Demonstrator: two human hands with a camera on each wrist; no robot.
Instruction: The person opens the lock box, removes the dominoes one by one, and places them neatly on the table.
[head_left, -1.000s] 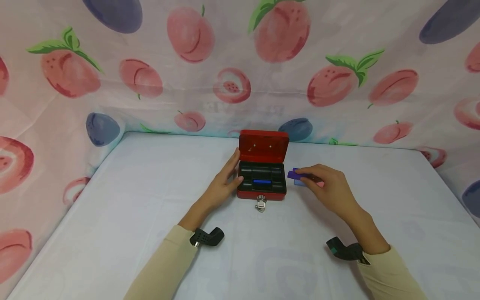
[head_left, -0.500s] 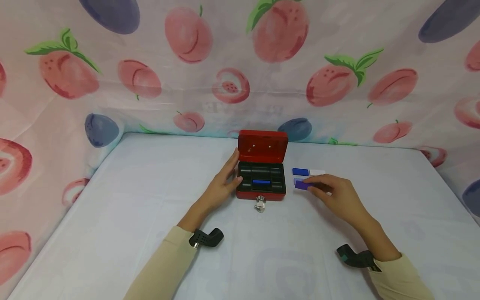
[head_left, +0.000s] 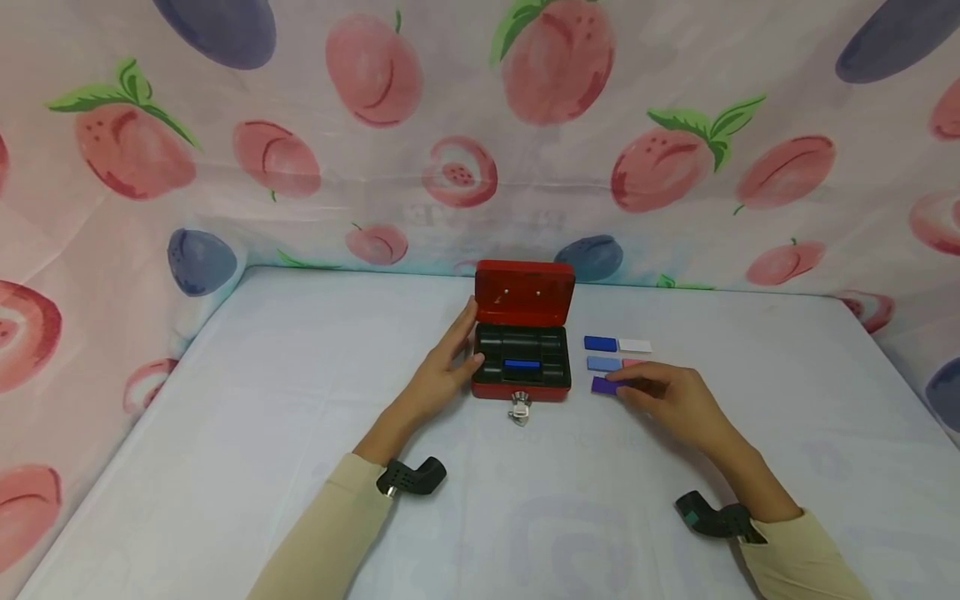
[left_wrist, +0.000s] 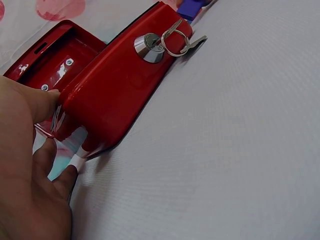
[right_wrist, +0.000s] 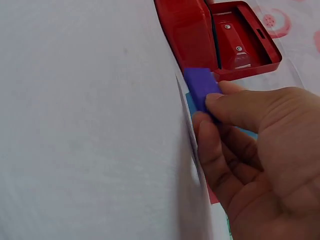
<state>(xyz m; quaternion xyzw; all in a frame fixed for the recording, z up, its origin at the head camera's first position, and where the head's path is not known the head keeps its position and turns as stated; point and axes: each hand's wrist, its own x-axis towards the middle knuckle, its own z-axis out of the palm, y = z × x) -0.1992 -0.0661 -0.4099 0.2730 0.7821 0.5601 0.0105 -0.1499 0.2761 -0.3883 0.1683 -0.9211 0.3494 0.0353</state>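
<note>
A red cash box (head_left: 522,391) stands with its lid (head_left: 525,293) raised and a black compartment tray (head_left: 523,339) inside. In the tray lies a blue block (head_left: 522,364). My left hand (head_left: 447,362) rests along the box's left side, fingers stretched toward the hinge and thumb on the rim. Keys (left_wrist: 176,42) hang from the front lock (left_wrist: 149,48). Right of the box, my right hand (head_left: 678,404) pinches a small purple rectangular block (right_wrist: 201,86) between thumb and fingers, close over the table. The hand covers the block's right end.
Beyond the right hand lie a dark blue block (head_left: 600,343), a white block (head_left: 635,345), a light blue block (head_left: 603,363) and a partly covered pink block (head_left: 632,362). They stand in two rows on the white-covered table (head_left: 300,350). Fruit-patterned cloth (head_left: 555,192) hangs behind.
My right hand has brought the purple block toward me, from over the rear blocks to in front of them, uncovering those blocks. The left hand has stayed at the box.
</note>
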